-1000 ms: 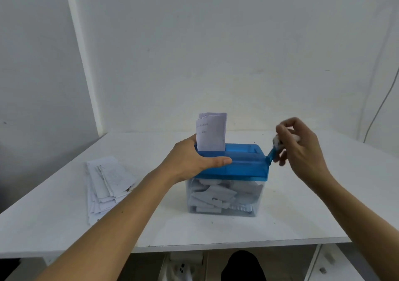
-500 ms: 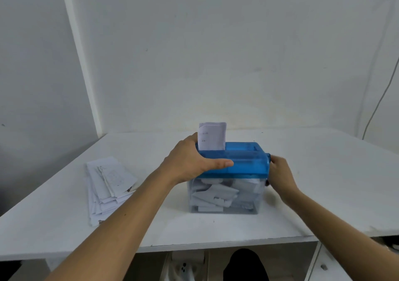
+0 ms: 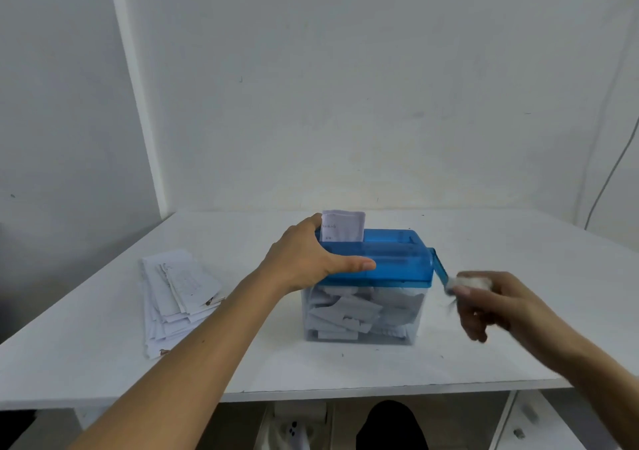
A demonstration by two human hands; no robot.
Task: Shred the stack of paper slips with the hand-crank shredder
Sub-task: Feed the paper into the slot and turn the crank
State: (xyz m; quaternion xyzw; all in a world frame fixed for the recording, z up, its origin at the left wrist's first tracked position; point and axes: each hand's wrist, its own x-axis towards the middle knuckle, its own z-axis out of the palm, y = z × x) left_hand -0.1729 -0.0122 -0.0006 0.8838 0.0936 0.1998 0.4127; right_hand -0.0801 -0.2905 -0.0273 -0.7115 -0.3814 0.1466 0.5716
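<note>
1. Room: white plastered walls (image 3: 345, 86) meeting in a corner at rear left; a thin grey cable (image 3: 608, 180) hangs down the right wall.

2. Surface: white table (image 3: 103, 363), matt, a few dark specks near the front edge. Below it, a white drawer front (image 3: 539, 422) at right and a dark rounded shape (image 3: 390, 425) at centre, not identifiable.

3. Hand-crank shredder (image 3: 363, 332): stands at mid-table. Clear bin, well filled with white cut pieces; blue lid (image 3: 397, 263) on top. Position as half a second ago.

4. Stack of paper slips (image 3: 179, 294): loosely fanned, flat on the table, well to the left of the shredder, untouched.

5. Left hand (image 3: 304, 259): clamps the lid's left end, thumb along the near face, fingers over the top. Grip as before.

6. Right hand (image 3: 491, 304): blurred, fingers curled round the knob. Half a second ago it sat low against the shredder's right end; now it is out to the right and nearer the person. The two hands are apart.

7. Paper slip (image 3: 343, 225): upright in the slot at the lid's left rear, just beside the left fingers; shorter above the lid than a second ago.

8. Crank arm (image 3: 440, 268): blue, angled down and right from the lid's right end.

9. Knob (image 3: 473, 282): white, at the crank arm's tip.
</note>
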